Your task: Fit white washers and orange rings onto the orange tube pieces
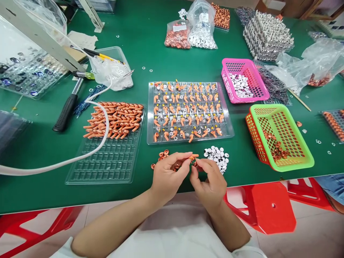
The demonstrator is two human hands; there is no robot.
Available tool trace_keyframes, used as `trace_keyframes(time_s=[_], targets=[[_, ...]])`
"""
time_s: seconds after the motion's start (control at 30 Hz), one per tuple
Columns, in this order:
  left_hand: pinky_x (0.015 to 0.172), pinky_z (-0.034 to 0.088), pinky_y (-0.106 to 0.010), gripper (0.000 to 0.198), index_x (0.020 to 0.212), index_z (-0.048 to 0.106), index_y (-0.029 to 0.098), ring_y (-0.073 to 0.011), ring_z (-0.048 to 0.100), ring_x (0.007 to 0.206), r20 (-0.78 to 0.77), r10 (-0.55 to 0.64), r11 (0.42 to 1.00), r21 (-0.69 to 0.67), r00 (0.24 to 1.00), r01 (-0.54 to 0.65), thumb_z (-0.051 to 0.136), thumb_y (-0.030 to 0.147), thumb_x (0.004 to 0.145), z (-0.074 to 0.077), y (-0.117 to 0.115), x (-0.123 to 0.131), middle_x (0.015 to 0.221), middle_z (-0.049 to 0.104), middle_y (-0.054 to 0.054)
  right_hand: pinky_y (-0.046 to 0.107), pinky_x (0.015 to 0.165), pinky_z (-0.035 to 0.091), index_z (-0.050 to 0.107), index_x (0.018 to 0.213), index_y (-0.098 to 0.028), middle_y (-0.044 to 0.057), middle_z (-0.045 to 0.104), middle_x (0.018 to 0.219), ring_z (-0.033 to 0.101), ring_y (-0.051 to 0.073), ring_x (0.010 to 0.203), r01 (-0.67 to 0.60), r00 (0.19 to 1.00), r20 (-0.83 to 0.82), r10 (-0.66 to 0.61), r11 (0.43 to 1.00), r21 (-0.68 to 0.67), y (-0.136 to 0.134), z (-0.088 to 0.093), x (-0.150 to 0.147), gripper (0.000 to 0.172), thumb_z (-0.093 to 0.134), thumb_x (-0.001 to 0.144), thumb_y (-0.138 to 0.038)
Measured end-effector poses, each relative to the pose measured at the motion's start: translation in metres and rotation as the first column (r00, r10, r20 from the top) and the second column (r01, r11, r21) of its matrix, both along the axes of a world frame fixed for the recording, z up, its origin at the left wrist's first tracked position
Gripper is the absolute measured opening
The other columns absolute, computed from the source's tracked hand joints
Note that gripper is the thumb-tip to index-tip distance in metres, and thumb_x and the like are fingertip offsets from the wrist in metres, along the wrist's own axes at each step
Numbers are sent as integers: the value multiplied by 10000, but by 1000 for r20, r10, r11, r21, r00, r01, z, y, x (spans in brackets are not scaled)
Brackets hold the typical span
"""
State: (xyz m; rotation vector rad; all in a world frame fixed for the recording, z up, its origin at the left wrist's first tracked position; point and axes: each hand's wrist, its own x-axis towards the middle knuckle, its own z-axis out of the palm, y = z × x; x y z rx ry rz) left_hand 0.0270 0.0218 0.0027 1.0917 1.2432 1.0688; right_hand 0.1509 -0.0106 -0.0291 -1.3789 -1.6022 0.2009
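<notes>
Near the table's front edge, my left hand (167, 176) pinches a small orange, stem-shaped plastic piece, like an earbud shell (194, 156), between thumb and fingertips. My right hand (211, 181) is closed against the same piece from the right; its fingertips partly hide what they grip. Behind my left hand lies a loose pile of round copper-coloured caps (163, 153), partly covered by the hand. White round discs (219, 156) lie scattered just beyond my right hand. Ahead stands a clear compartment tray (228, 133) with rows of curved orange pieces bearing yellow tips.
To the left, a second clear tray (99, 161) bears stacked orange stems (115, 118); a white cable (107, 125) crosses it. A hammer (64, 111) lies farther left. Pink (247, 64) and green (295, 165) baskets stand right, with parts bags (177, 34) behind. Red stools (274, 211) are below.
</notes>
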Motion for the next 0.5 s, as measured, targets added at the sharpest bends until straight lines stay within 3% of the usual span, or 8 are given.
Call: trace_keyframes(time_s=[0.23, 0.5], targets=[[716, 589, -226, 177, 958, 738, 154, -162, 724, 787, -77, -11, 999, 50, 997, 15, 621, 162, 825, -8, -2, -1, 921, 766, -63, 299, 674, 583, 618, 1113, -230, 63, 686, 945, 664, 163, 809, -53, 989, -143, 48, 998, -33, -1, 1, -1, 349, 608, 822, -38], [658, 564, -236, 184, 965, 728, 144, -145, 692, 719, -158, 7, 970, 239, 987, 31, 604, 126, 831, -12, -4, -2, 879, 755, -68, 310, 660, 581, 632, 1101, -235, 64, 691, 937, 665, 176, 821, -48, 987, -154, 39, 997, -58, -2, 3, -2, 327, 605, 832, -51]])
